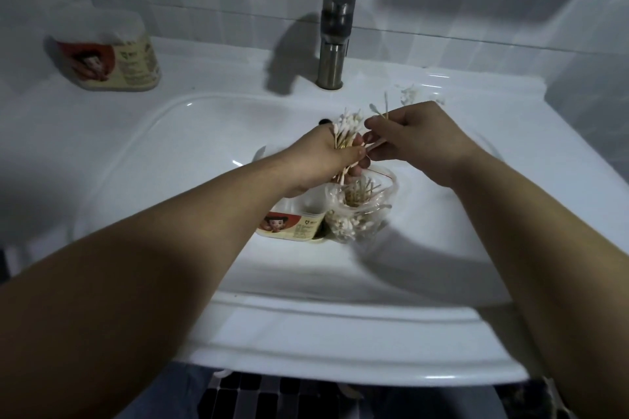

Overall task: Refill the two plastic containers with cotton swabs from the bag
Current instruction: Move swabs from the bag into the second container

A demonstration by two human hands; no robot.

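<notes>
Upper left of frame: one container [109, 54] stands on the ledge of the sink [170, 133], well apart from the work; contents cannot be told; upper centre: tap [333, 37]; centre: left hand [320, 163] grips an upright bundle of swabs [343, 133], fingers curled round the sticks; below it, the second container [292, 223] sits in the basin, touching the bag [371, 194], which holds more swabs; right of centre: right hand [418, 139] pinches a few swabs close against the bundle; loose swabs [410, 93] lie on the ledge beyond; risk, as judged: the bundle is ragged and held over the basin; a slack grip would scatter swabs beside the container, where the basin may be damp
</notes>
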